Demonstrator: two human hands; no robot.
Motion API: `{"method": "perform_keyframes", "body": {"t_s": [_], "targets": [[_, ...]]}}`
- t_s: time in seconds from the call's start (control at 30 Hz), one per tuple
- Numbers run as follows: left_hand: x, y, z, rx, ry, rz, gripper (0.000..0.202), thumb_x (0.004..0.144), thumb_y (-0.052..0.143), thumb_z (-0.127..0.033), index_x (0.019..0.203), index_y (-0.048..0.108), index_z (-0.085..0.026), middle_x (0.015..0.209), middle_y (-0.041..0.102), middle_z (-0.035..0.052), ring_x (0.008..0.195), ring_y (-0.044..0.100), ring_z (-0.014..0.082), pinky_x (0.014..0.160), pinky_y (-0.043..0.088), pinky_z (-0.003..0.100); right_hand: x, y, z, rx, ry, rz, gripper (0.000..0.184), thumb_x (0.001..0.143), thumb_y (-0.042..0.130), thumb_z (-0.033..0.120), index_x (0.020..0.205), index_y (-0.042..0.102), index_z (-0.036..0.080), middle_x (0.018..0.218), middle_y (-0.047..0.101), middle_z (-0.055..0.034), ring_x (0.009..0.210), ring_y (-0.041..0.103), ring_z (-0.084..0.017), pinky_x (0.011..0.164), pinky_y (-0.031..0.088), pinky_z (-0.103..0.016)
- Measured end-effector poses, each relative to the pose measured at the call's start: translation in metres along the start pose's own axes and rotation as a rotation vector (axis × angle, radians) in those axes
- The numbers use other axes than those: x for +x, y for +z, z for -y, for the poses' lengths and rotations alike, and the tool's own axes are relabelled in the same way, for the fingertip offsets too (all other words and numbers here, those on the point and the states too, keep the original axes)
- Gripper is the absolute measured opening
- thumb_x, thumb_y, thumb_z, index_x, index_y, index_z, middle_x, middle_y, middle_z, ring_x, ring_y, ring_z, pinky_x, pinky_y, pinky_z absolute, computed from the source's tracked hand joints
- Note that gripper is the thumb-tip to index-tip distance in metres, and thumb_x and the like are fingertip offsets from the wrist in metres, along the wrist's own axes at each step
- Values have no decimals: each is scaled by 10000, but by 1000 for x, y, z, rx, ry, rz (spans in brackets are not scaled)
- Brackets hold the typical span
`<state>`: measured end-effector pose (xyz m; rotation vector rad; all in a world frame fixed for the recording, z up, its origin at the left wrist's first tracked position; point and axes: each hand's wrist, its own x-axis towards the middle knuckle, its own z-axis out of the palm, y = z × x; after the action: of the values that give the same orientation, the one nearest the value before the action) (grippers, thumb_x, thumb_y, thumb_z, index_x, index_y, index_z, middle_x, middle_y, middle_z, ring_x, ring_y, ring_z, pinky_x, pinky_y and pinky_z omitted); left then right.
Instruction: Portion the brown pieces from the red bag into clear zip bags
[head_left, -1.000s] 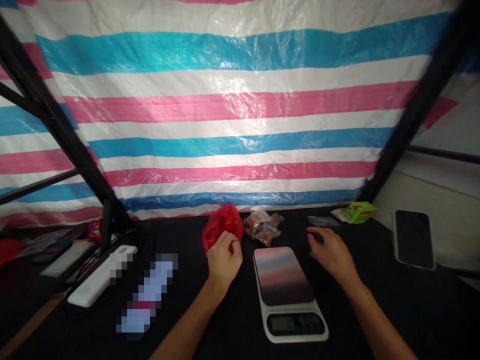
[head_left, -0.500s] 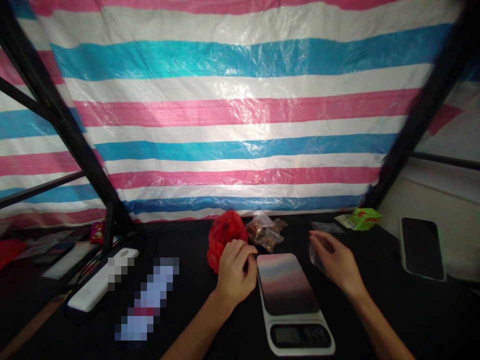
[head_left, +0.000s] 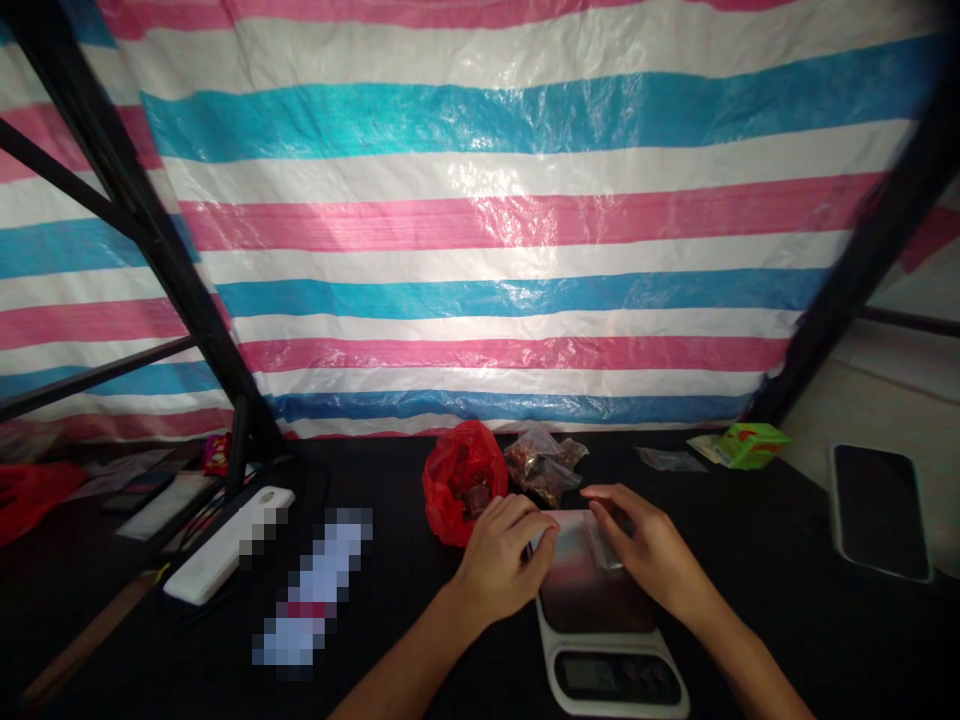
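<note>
A white kitchen scale (head_left: 613, 650) with a shiny plate and a dark display panel lies between my hands. My right hand (head_left: 649, 545) pinches a small clear plastic bag (head_left: 602, 548), which hangs over the scale plate. At the plate's left edge is my left hand (head_left: 504, 560), with thumb and fingers pressed together; whatever they hold is hidden. Just behind it stands a red plastic bag (head_left: 456, 490), its mouth open, with dark brown contents inside. Several filled clear bags (head_left: 546, 465) of brownish bits lie behind the scale.
A flat clear bag (head_left: 670, 460) and a green box (head_left: 752, 446) lie at the back right, with a phone (head_left: 879, 512) further right. On the left are a white power strip (head_left: 225, 550) and a blurred-out item (head_left: 315, 590). Striped sheeting (head_left: 510, 230) hangs behind the black table.
My right hand has moved left with the clear bag, from beside the scale to over its plate. My left hand has shifted right, away from the red bag to the plate's edge.
</note>
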<state>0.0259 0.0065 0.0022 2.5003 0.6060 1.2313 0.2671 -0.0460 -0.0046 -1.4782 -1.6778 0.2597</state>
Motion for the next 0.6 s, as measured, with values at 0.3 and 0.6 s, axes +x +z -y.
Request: {"method": "perform_keyframes", "body": {"t_s": [0.3,0.6], "targets": [[-2,3,-1,6,34,46,124,1003,548,-204,991,671,-215,912,704,37,845,641,176,786,449,331,-1,12,-8,-77,4,21,231,1032,546,384,1088,736,265,1083,788,-55,1016,747,-254,923,569,-366],[-1,1,-3,-50,-3,87,158,1008,569,-304,1076,692,-233,963,715,47,887,659,197,818,490,348,3,11,20,68,138,-252,320,995,580,500,1055,756,240,1039,809,-59,951,775,-254,836,584,-316]]}}
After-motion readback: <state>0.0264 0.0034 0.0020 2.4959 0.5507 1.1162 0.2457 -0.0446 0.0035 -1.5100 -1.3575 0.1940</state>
